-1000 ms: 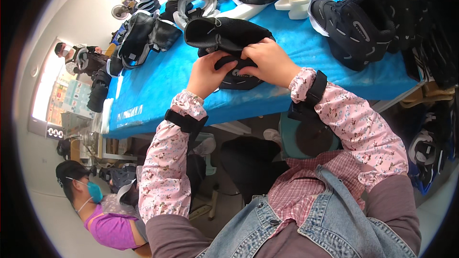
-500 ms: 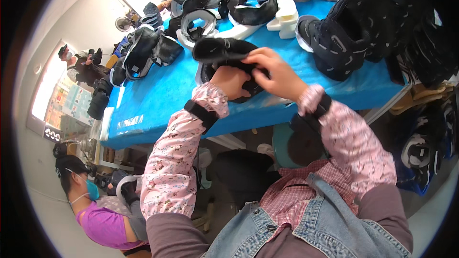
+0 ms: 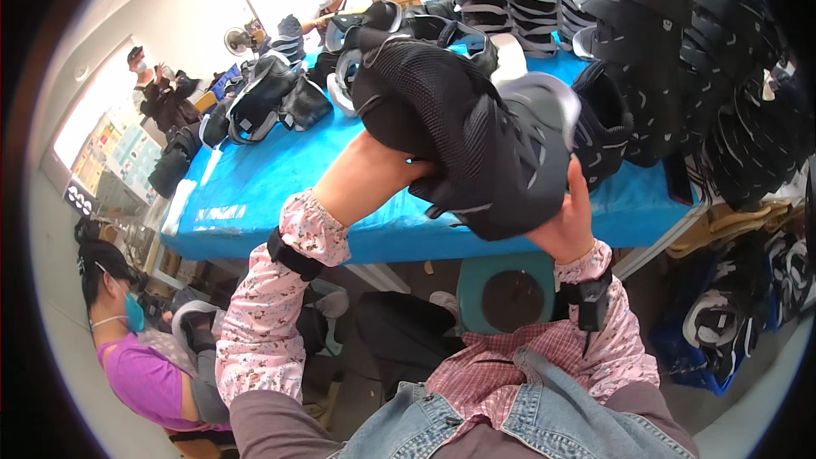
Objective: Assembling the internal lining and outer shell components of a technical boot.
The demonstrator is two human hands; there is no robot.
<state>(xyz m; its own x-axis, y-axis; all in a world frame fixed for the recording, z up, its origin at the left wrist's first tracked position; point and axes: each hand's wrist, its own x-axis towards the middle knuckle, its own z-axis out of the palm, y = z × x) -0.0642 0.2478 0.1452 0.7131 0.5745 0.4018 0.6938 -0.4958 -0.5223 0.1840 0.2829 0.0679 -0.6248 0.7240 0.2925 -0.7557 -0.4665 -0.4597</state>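
Observation:
Lifted above the front of the blue-covered table (image 3: 246, 212) is a black mesh shoe upper (image 3: 442, 110) with grey overlays and a pale grey edge at its right end. My left hand (image 3: 370, 178) grips it from beneath on the left; its fingertips are hidden behind the upper. On the other side my right hand (image 3: 571, 217) holds the lower right end, thumb up along the grey part. The upper is tilted, its collar part toward the left. Just behind it on the table stands another black upper (image 3: 608, 119).
Tall stacks of black uppers (image 3: 637, 42) stand at the right and back. Loose uppers (image 3: 259, 102) lie at the table's left. A teal stool (image 3: 466, 289) is under the front edge, a blue crate (image 3: 718, 387) at lower right. A person in purple (image 3: 149, 378) sits at the left.
The upper has been raised off the table front toward me and turned over to show its mesh outside. My right hand went from its top edge to its right end; my left hand moved left.

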